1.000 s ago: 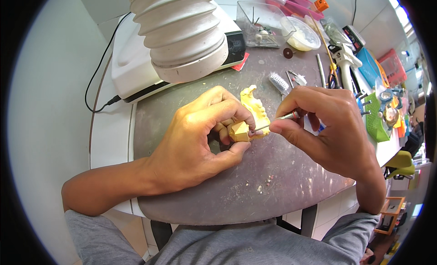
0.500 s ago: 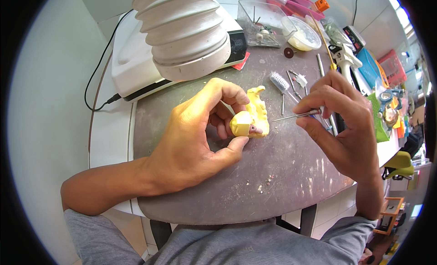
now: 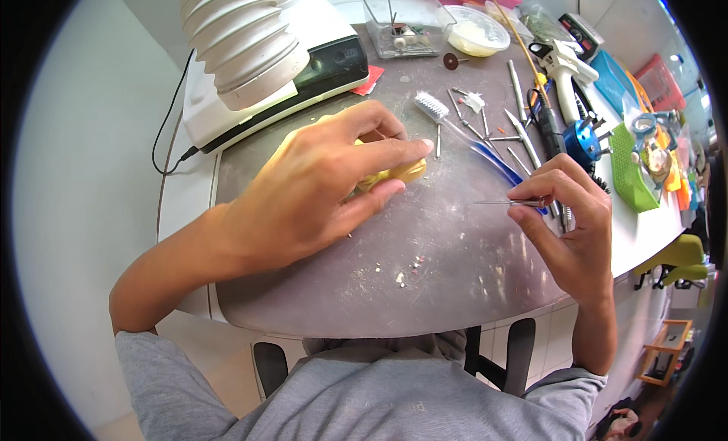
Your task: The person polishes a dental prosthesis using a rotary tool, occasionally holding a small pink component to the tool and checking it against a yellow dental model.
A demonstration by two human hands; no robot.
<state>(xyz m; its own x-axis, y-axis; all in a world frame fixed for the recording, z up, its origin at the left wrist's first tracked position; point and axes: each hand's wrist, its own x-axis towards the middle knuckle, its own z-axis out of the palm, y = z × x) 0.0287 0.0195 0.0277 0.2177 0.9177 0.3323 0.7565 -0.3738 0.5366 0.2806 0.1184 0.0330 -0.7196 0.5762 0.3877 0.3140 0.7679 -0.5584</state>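
Observation:
My left hand arches over a yellow dental cast, its thumb and fingers closed around it. Only the cast's right end and a sliver between the fingers show; the rest is hidden. To the right, my right hand pinches a thin metal probe between thumb and fingertips. Its fine tip points left toward the cast, with a wide gap between them. A toothbrush with a clear and blue handle lies just beyond the probe.
Crumbs are scattered on the grey work surface. A ribbed white hose hangs over a white machine at back left. Metal tools, a handpiece, a blue round holder and a green basket line the right.
The left hand has turned over the cast, covering most of it. My right hand with the probe has drawn away from it. The whole view has shifted, moving the hose leftward.

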